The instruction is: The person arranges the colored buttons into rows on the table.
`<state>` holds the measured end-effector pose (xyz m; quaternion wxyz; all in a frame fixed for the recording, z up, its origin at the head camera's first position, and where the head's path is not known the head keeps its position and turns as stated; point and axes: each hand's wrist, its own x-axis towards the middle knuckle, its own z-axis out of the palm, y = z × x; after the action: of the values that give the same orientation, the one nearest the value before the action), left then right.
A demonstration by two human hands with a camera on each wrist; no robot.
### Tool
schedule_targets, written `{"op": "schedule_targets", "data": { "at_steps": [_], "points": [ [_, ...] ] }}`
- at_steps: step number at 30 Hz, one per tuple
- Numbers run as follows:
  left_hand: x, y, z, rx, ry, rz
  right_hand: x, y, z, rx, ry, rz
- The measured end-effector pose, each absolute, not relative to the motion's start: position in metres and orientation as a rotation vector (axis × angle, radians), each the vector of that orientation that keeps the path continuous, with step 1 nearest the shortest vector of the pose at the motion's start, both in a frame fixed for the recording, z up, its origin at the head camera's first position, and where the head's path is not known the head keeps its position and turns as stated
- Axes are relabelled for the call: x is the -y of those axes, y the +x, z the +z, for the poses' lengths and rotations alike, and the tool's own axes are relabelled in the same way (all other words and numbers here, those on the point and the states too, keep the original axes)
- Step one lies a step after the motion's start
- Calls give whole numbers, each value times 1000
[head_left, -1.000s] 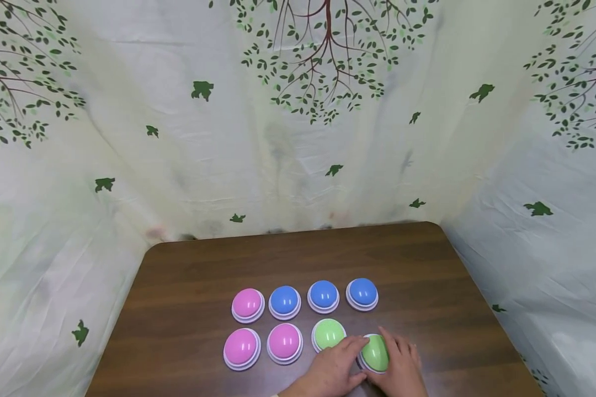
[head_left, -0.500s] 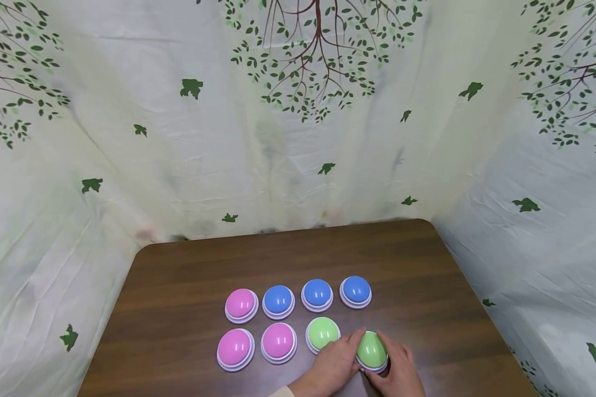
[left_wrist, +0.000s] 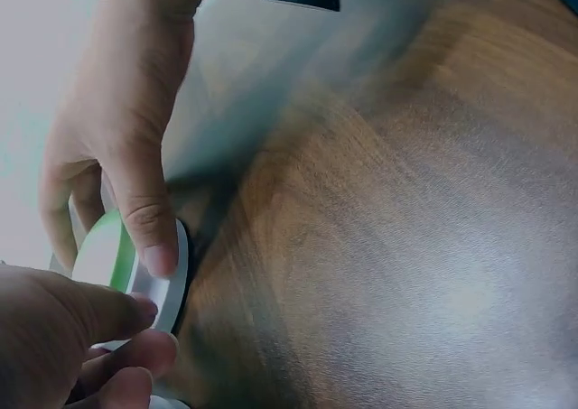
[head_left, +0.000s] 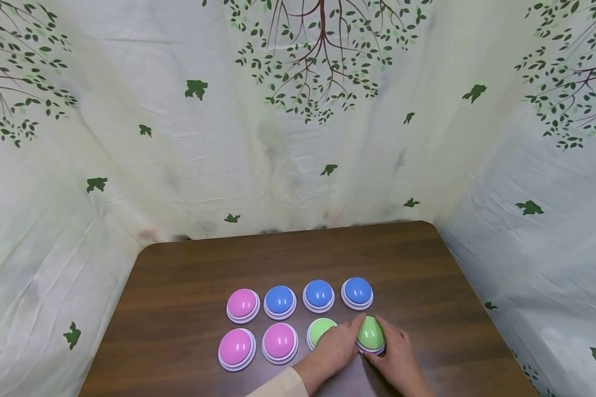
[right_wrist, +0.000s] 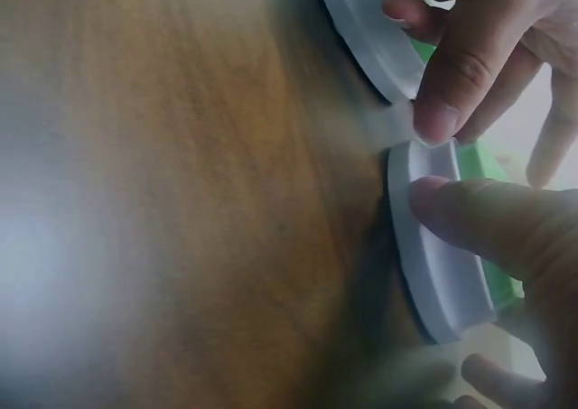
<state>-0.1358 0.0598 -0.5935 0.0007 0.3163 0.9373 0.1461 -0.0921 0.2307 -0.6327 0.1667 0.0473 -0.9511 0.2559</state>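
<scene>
On the tabletop [head_left: 189, 275], in two rows of four: three blue buttons [head_left: 318, 294], three pink buttons [head_left: 280, 340] and two green: the right-end green button [head_left: 371, 333], near row, held in the grip of left hand [head_left: 334, 348] and right hand [head_left: 397, 355]; just left, partly hidden, the other green button [head_left: 320, 330].

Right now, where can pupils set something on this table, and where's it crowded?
Bare wood: left of the pink domes, between the blue domes and the table's far edge, and right of the right hand. Crowded: where it and the left hand hold one green dome beside another.
</scene>
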Motion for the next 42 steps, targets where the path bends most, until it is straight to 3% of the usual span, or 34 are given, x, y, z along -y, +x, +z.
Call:
{"op": "schedule_targets", "data": {
  "at_steps": [23,31,42],
  "points": [
    [-20,-111,-588,-2937,999,589,-220,-88,-632,2665,169,756],
    [33,-92,-592,-3096,836,885,-203,-86,-623,2551,235,702],
    [81,-77,-624,-3372,303,962,-147,-88,-622,2691,234,617]
  ]
}}
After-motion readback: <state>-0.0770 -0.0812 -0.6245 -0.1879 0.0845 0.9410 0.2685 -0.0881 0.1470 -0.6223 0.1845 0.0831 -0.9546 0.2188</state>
